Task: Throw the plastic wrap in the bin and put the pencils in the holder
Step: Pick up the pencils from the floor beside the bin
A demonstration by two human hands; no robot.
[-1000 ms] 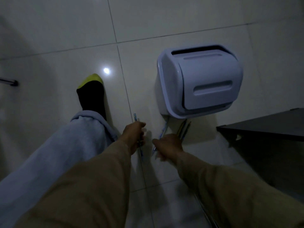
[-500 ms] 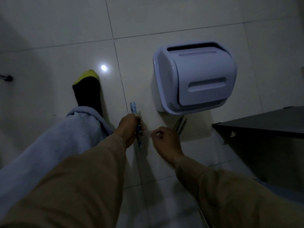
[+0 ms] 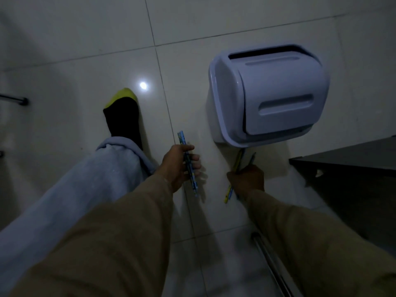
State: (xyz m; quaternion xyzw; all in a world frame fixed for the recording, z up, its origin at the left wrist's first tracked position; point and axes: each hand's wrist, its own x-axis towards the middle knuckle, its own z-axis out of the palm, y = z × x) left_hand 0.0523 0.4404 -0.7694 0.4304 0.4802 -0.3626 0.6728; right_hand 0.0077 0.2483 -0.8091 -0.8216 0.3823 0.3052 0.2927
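Observation:
My left hand (image 3: 179, 166) grips a bundle of blue patterned pencils (image 3: 188, 166) that point away from me over the tiled floor. My right hand (image 3: 247, 179) is closed on a yellow pencil (image 3: 234, 174) and a darker pencil (image 3: 252, 158), right in front of the white swing-lid bin (image 3: 267, 95). The bin stands on the floor with its lid shut. No plastic wrap or pencil holder can be made out in this dim view.
My leg in light trousers and a black sock with a yellow toe (image 3: 123, 116) stretches over the floor at the left. A dark table edge (image 3: 347, 161) juts in at the right. A metal bar (image 3: 270, 260) lies near my right arm.
My hands have drawn apart. The right hand moved right and now holds the yellow and dark pencils that lay by the bin. The left hand keeps the blue pencils.

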